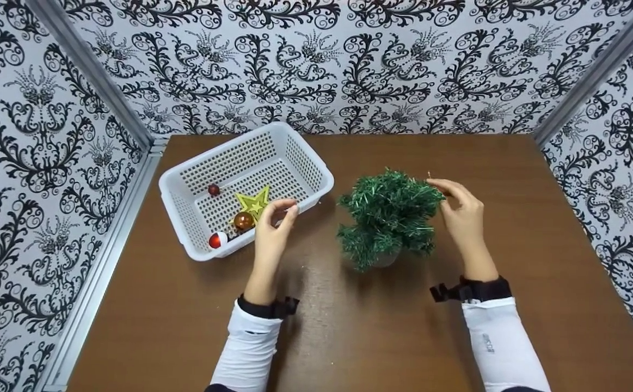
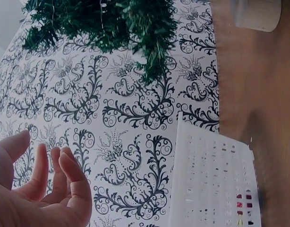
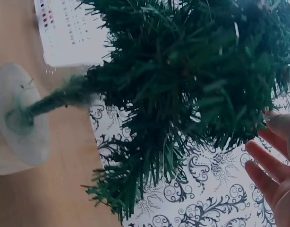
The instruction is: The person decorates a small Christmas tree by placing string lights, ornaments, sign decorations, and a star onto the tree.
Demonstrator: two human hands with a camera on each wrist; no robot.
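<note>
Green tinsel tree (image 1: 389,215), 1 pc: upright, betw. hands, immed. L of R hand (image 1: 464,215) (nearer); R grip narrow at its edge, pinch unclear. L hand (image 1: 274,227): empty, loosely parted, nr. basket (image 1: 229,163).

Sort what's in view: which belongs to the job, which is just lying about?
Likely the job:
- green tree, at the right hand
- white basket, near the left hand
- yellow star, amber ball, red-and-white ball, dark ball

Just there:
- table
- patterned wall
</note>
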